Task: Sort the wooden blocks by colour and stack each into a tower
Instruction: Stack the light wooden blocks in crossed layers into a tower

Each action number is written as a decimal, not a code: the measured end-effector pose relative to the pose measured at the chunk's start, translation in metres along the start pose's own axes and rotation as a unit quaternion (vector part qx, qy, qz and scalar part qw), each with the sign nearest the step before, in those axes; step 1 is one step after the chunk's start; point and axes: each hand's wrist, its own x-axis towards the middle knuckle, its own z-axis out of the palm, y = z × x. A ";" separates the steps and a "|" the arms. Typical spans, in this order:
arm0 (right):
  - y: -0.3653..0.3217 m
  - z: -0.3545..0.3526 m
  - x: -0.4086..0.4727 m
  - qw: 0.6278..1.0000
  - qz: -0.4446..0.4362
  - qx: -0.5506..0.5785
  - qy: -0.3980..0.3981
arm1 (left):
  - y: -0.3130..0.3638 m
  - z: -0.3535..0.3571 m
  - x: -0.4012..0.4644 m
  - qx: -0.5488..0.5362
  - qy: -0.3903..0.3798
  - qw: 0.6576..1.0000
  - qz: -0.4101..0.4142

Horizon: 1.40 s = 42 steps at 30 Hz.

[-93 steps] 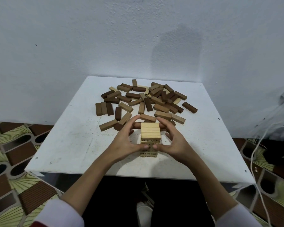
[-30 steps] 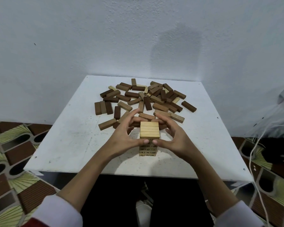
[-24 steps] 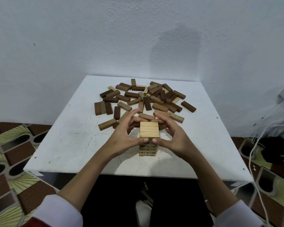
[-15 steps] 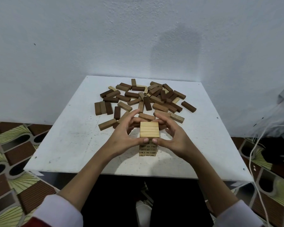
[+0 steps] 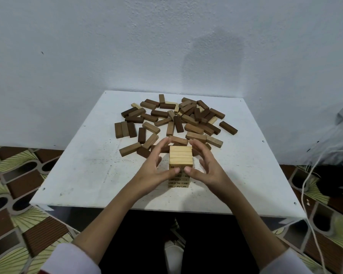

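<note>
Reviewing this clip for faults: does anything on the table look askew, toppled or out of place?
Nothing stands out. The light-wood tower stands square between both hands; a few light blocks lie unsorted in the brown pile.

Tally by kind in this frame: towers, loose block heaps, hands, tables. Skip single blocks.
Pale wooden block tower: 1
Heap of loose brown and pale wooden blocks: 1
Hands, left hand and right hand: 2
White square table: 1
Total: 5
</note>
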 end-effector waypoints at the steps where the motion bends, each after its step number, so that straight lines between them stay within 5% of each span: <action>1: 0.001 0.005 -0.002 1.000 0.006 0.018 -0.005 | 0.000 0.004 -0.002 -0.015 -0.008 1.000 -0.013; 42: 0.006 0.031 -0.005 0.988 0.041 0.149 -0.014 | -0.004 0.028 -0.007 -0.132 -0.038 0.987 -0.078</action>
